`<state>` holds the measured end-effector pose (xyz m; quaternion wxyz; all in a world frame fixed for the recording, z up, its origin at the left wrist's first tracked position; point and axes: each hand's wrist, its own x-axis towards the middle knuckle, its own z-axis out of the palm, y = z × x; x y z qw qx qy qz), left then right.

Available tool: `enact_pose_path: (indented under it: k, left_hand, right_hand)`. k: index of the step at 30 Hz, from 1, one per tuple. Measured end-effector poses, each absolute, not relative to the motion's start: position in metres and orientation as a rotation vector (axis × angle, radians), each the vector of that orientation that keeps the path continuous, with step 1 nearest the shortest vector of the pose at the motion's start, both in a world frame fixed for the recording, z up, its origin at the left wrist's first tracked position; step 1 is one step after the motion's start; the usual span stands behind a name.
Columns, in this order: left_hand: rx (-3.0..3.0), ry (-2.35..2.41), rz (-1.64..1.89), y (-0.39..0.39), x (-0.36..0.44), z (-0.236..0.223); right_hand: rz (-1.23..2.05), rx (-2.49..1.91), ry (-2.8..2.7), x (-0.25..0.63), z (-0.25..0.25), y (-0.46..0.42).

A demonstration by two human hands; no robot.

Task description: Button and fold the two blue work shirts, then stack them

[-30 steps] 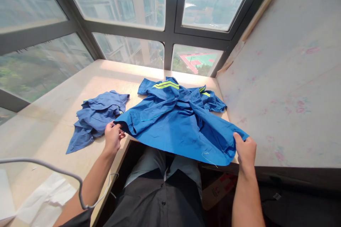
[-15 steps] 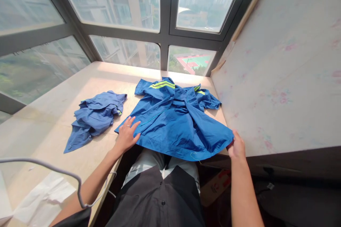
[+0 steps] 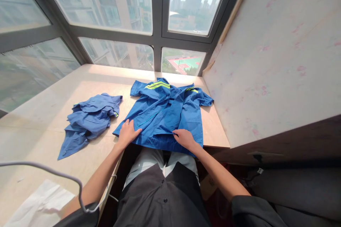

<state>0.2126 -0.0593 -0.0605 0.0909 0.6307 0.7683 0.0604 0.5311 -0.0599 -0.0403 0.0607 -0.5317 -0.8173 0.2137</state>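
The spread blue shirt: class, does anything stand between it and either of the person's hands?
Nothing visible does. The left hand rests directly on the shirt, and the right hand pinches its cloth. The crumpled garment lies off to the left, apart from the shirt and both hands.

The left hand (image 3: 129,134) lies palm down, fingers (image 3: 127,125) pointing forward and thumb stretched toward the right hand (image 3: 184,139), whose fingers curl against its thumb in a pinch. Both bare forearms (image 3: 221,172) slant inward, the hands apart.
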Motion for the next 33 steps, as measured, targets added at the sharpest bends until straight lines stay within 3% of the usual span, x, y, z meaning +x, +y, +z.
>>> enact_pose_path:
  k: [10,16,21,33]
  left_hand:
    - [1.708,2.316,0.237,-0.041,0.192,-0.059]
    - [1.524,2.100,0.790,-0.026,0.183,-0.057]
    - [1.473,2.065,0.943,-0.019,0.173,-0.049]
    - [1.524,2.009,0.681,-0.049,0.196,-0.061]
  right_hand:
    - [0.698,-1.375,-2.563,0.576,-0.061,-0.071]
    - [0.788,-1.347,-2.426,0.589,-0.069,-0.075]
    - [0.850,-1.376,-2.215,0.592,-0.075,-0.076]
    - [0.836,-1.452,-1.997,0.591,-0.090,-0.077]
